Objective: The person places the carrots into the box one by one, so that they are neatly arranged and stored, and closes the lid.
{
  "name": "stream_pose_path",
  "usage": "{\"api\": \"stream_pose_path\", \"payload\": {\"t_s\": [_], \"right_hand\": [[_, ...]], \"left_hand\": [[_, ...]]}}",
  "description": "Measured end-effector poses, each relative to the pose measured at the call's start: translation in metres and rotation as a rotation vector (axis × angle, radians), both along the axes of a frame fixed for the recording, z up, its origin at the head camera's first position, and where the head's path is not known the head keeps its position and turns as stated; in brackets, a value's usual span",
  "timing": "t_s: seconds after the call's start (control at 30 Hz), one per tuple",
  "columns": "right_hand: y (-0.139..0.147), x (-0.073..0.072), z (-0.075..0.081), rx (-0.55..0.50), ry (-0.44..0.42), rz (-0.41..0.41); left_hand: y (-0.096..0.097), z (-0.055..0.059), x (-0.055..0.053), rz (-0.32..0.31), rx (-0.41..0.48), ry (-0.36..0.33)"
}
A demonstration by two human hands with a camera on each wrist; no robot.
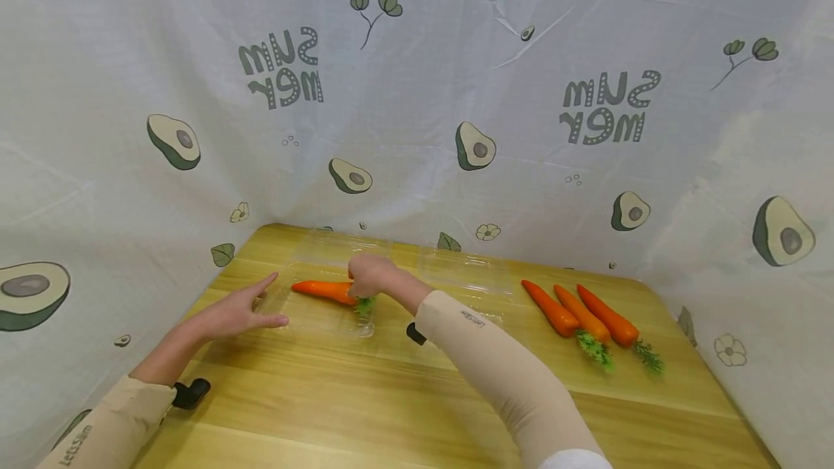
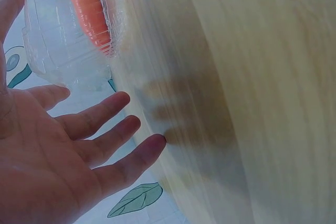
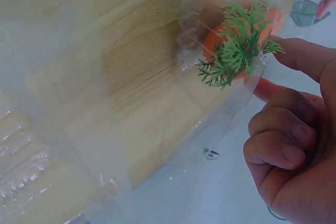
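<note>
An orange carrot (image 1: 323, 291) with green leafy tops lies in an open clear plastic container (image 1: 326, 328), its tip pointing left. My right hand (image 1: 374, 277) reaches over from the right and pinches the carrot's leafy end between thumb and index finger, the other fingers curled in. The right wrist view shows the green leaves (image 3: 233, 51) beside the thumb, seen through the container's clear wall. My left hand (image 1: 234, 310) is at the container's left side, thumb and fingers spread, holding nothing. In the left wrist view, the container (image 2: 63, 40) is beyond the fingers.
A second clear container (image 1: 465, 266) stands to the right, partly hidden behind the right forearm. Three carrots (image 1: 583, 317) lie side by side at the table's right. A printed curtain (image 1: 417, 93) hangs around the wooden table (image 1: 313, 404) at the back and sides.
</note>
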State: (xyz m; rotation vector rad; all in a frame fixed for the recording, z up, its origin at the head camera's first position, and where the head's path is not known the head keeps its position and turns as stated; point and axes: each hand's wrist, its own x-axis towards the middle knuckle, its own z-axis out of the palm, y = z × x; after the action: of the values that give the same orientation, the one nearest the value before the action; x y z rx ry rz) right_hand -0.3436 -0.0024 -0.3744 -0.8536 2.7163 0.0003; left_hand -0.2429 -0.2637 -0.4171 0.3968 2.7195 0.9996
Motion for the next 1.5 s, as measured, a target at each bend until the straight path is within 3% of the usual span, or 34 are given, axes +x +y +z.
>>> {"api": "stream_pose_path", "payload": {"t_s": [0.3,0.6,0.97,1.27,1.5], "right_hand": [[0.022,0.011,0.011,-0.101,0.042,-0.002],[0.052,0.017,0.027,-0.248,0.001,-0.019],[0.092,0.024,0.032,-0.355,-0.002,-0.055],[0.140,0.033,0.033,-0.521,-0.037,-0.151],[0.183,0.043,0.034,-0.570,-0.053,-0.225]], "left_hand": [[0.000,-0.001,-0.001,0.000,0.003,0.005],[0.000,0.000,0.000,0.002,0.005,0.009],[0.001,-0.002,-0.001,0.000,0.019,0.031],[0.001,-0.003,0.001,-0.002,0.020,0.040],[0.001,-0.004,0.003,-0.006,0.025,0.055]]}}
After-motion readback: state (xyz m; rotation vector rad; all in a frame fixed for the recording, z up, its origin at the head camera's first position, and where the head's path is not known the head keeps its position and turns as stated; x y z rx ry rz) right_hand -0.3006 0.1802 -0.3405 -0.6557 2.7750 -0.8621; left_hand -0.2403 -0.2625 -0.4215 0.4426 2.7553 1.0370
